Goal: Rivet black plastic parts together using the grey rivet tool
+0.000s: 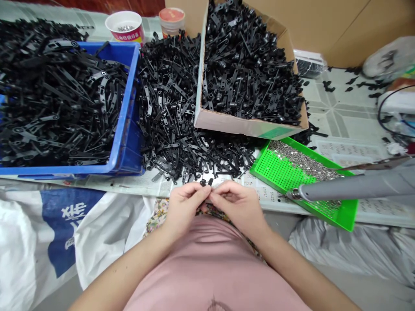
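Both hands meet over my lap at the table's front edge. My left hand (188,203) is closed, pinching a small black plastic part (210,182) whose end sticks up between thumb and finger. Thumb and forefinger of my right hand (236,201) are pressed together against that same part; whether they hold another small piece cannot be made out. Just beyond the fingertips lies a loose heap of black plastic parts (175,116). To the right of my hands rests a green perforated tray (282,166) with many small metal pieces (301,162).
A blue bin (129,103) full of long black parts stands left. Behind the heap, a cardboard box (227,123) overflows with black parts. A white tub (125,21) and a red-lidded tub (171,19) stand at the back. A grey arm-like bar (350,185) reaches over the tray from the right.
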The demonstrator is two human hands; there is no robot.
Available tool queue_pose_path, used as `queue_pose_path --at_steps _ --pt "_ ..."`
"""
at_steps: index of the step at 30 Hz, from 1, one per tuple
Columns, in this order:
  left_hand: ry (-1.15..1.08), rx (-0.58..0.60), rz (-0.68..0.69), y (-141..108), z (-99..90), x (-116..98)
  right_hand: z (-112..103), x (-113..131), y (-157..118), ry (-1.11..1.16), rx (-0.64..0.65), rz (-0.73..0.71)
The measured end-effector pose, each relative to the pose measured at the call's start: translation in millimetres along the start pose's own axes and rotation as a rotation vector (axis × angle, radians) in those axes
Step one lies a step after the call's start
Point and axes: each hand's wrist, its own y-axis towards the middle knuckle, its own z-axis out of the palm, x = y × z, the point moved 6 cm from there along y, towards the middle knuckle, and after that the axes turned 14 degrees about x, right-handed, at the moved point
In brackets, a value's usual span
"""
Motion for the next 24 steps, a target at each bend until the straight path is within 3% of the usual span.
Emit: queue_pose_path --at_steps 2,5,8,10,14,18,20,24 --pt "0.126 -0.056 -0.013 -5 -12.0 0 -5 0 1 -0.177 0.037 -0.046" --pt "0.250 -0.119 -0.004 -12 -25.0 0 -15 5 4 -0.633 -0.073 -0.178" --pt "0.300 -0.074 0.012 -14 -23.8 1 -9 1 15 -1.129 -0.081 -0.198" --pt "0.282 -0.044 0.006 -12 -20.2 2 -5 -1 22 -1.266 -0.029 -0.193" --pt "0.173 0.021 -0.018 -4 -15.2 0 -12 28 24 -1.151 0.020 -0.303" --pt "0.233 0.159 0.028 4 -9.0 -17 -14 58 24 -0.905 0.296 -0.268" --pt "0.285 0.205 0.026 5 -6.9 -24 -13 66 25 -0.864 0.377 -0.226" --pt "0.358 0.217 -0.005 7 -7.0 -31 -12 67 28 -0.818 0.398 -0.240"
